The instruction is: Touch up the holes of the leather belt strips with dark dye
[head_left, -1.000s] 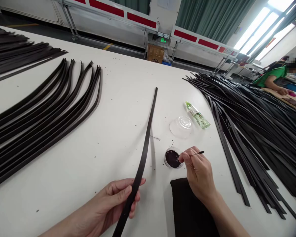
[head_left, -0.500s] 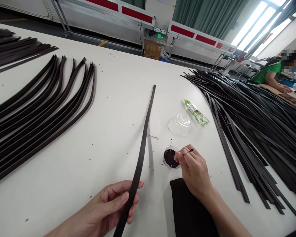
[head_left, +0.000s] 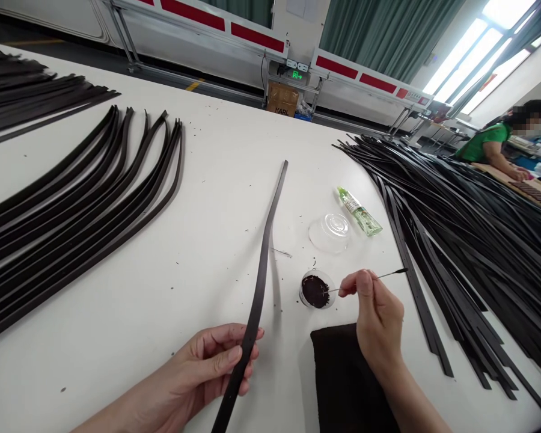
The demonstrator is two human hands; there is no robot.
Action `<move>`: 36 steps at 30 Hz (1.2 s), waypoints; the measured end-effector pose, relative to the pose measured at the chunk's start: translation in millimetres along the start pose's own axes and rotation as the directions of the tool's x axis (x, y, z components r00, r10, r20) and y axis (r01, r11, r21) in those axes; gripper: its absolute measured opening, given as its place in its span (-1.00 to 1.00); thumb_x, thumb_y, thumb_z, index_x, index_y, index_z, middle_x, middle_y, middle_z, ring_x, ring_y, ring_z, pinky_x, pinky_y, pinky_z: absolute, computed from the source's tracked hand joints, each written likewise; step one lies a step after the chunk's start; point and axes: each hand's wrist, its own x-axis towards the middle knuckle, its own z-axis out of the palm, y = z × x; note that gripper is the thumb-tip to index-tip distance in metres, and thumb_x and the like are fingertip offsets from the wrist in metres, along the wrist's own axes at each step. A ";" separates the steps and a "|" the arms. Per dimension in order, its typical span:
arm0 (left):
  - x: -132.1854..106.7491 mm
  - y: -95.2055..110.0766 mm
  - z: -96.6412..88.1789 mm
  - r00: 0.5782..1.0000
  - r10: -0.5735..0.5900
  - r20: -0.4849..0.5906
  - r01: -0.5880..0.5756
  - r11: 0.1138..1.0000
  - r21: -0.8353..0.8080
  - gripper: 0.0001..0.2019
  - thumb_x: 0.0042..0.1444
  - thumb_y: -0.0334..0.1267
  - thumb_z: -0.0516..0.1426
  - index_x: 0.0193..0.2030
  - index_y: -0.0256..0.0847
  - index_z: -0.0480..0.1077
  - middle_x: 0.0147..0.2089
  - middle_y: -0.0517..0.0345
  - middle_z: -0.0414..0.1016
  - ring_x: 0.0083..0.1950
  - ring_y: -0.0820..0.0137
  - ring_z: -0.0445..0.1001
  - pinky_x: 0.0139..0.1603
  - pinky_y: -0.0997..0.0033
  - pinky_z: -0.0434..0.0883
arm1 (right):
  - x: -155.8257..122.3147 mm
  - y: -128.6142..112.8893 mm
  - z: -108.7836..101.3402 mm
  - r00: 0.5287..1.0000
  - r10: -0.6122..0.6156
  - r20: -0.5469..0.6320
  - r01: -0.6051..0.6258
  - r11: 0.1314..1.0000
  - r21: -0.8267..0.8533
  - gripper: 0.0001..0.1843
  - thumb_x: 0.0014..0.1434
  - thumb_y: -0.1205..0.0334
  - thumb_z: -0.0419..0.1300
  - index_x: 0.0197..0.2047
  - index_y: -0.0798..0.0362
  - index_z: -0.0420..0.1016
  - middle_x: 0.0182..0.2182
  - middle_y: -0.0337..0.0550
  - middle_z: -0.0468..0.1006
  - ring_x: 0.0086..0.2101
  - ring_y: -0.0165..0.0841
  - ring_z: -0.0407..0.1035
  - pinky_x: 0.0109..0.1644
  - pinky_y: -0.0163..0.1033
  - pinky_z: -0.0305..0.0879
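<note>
My left hand [head_left: 207, 367] is closed on a long dark leather strap [head_left: 260, 270], thumb on top and fingers beneath. The strap's far end rises away from me and its near end runs out of view. Pinched in my right hand [head_left: 376, 319] is a thin cotton swab [head_left: 390, 273] with a blackened outer tip. Its other end reaches into a small clear cup [head_left: 303, 294] of dark paste [head_left: 314, 291], so that tip is hard to make out. Under my right wrist lies a black cloth or pad [head_left: 342, 385].
A clear lid [head_left: 329, 233] and a green tube [head_left: 359, 211] lie beyond the cup. Curved dark straps [head_left: 85, 198] stand at left, with more strips [head_left: 49, 99] behind them. A big heap of straps [head_left: 455, 222] covers the right side. A co-worker in green [head_left: 487, 143] sits beyond it.
My right hand has moved right, away from the cup, and more of the swab now shows on both sides of the fingers. My left hand keeps the strap nearly where it was.
</note>
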 end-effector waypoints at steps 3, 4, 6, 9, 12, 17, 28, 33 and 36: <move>0.5 2.4 1.8 0.999 0.040 0.015 -0.040 0.999 0.032 -0.77 0.06 -0.28 0.32 -0.11 -0.17 0.58 -0.26 0.11 0.53 -0.28 0.41 0.44 -0.14 0.37 0.49 | -3.0 -9.2 3.3 0.966 0.258 0.016 -0.254 0.933 0.256 -0.57 0.34 -0.03 0.01 -0.43 0.05 0.43 -0.47 -0.17 0.46 -0.41 -0.37 0.36 -0.30 -0.24 0.31; 0.4 3.1 2.8 0.998 0.056 0.028 -0.057 0.998 0.037 -0.78 0.07 -0.30 0.31 -0.10 -0.18 0.57 -0.25 0.11 0.52 -0.26 0.41 0.44 -0.12 0.34 0.50 | -3.4 -11.8 5.3 0.948 0.314 0.056 -0.314 0.888 0.335 -0.56 0.31 -0.06 0.04 -0.43 0.07 0.44 -0.46 -0.17 0.45 -0.41 -0.38 0.36 -0.29 -0.24 0.31; 0.0 3.8 4.8 0.995 0.087 0.049 -0.089 0.995 0.043 -0.78 0.09 -0.33 0.30 -0.09 -0.18 0.57 -0.21 0.10 0.51 -0.21 0.40 0.44 -0.07 0.29 0.51 | -3.9 -17.0 9.7 0.915 0.376 0.144 -0.399 0.797 0.454 -0.59 0.27 -0.08 0.11 -0.42 0.08 0.45 -0.46 -0.18 0.44 -0.40 -0.40 0.36 -0.28 -0.27 0.30; -0.5 3.6 6.2 0.992 0.113 0.060 -0.116 0.992 0.051 -0.77 0.10 -0.35 0.29 -0.07 -0.19 0.56 -0.17 0.08 0.50 -0.16 0.39 0.44 -0.04 0.23 0.53 | -5.7 -24.8 16.0 0.885 0.397 0.241 -0.464 0.715 0.523 -0.62 0.26 -0.05 0.14 -0.41 0.09 0.44 -0.46 -0.21 0.42 -0.40 -0.44 0.34 -0.28 -0.30 0.29; -0.6 2.5 5.8 0.988 0.125 0.095 -0.129 0.991 0.038 -0.76 0.10 -0.37 0.29 -0.06 -0.22 0.55 -0.17 0.07 0.49 -0.19 0.41 0.45 -0.04 0.21 0.54 | -13.2 -29.8 21.6 0.904 0.352 0.242 -0.427 0.756 0.496 -0.61 0.30 -0.03 0.10 -0.42 0.08 0.44 -0.47 -0.21 0.42 -0.40 -0.43 0.35 -0.28 -0.29 0.30; 0.1 0.7 5.3 0.980 0.125 0.157 -0.129 0.992 0.016 -0.75 0.08 -0.39 0.30 -0.07 -0.27 0.53 -0.19 0.06 0.49 -0.19 0.40 0.47 -0.05 0.18 0.55 | -36.6 -30.0 26.8 0.988 0.071 0.134 -0.115 0.929 0.353 -0.65 0.38 0.16 -0.01 -0.36 0.08 0.47 -0.41 -0.16 0.49 -0.38 -0.39 0.40 -0.26 -0.21 0.32; 3.4 -6.1 0.4 0.975 0.121 0.185 -0.123 0.992 -0.004 -0.78 0.10 -0.41 0.28 -0.08 -0.26 0.51 -0.18 0.06 0.53 -0.21 0.40 0.52 -0.07 0.23 0.54 | -46.9 -33.4 32.7 0.862 -0.468 0.196 0.402 0.865 0.299 -0.70 0.29 0.54 -0.08 -0.16 0.12 0.43 -0.36 -0.09 0.53 -0.32 -0.33 0.41 -0.25 -0.09 0.37; 3.3 -4.9 1.9 0.974 0.118 0.193 -0.122 0.993 0.007 -0.77 0.09 -0.42 0.29 -0.09 -0.27 0.52 -0.20 0.07 0.53 -0.26 0.45 0.49 -0.10 0.26 0.54 | -47.0 -31.9 34.4 0.835 -0.518 0.186 0.456 0.840 0.294 -0.69 0.22 0.61 -0.05 -0.13 0.13 0.40 -0.33 -0.07 0.54 -0.31 -0.32 0.41 -0.28 -0.10 0.39; 3.2 -4.1 3.3 0.972 0.127 0.200 -0.128 0.992 -0.005 -0.77 0.09 -0.45 0.27 -0.09 -0.29 0.52 -0.22 0.07 0.52 -0.24 0.44 0.47 -0.13 0.28 0.56 | -46.9 -31.0 35.9 0.825 -0.529 0.197 0.469 0.837 0.282 -0.68 0.21 0.62 -0.05 -0.14 0.12 0.40 -0.33 -0.07 0.54 -0.31 -0.32 0.41 -0.29 -0.11 0.38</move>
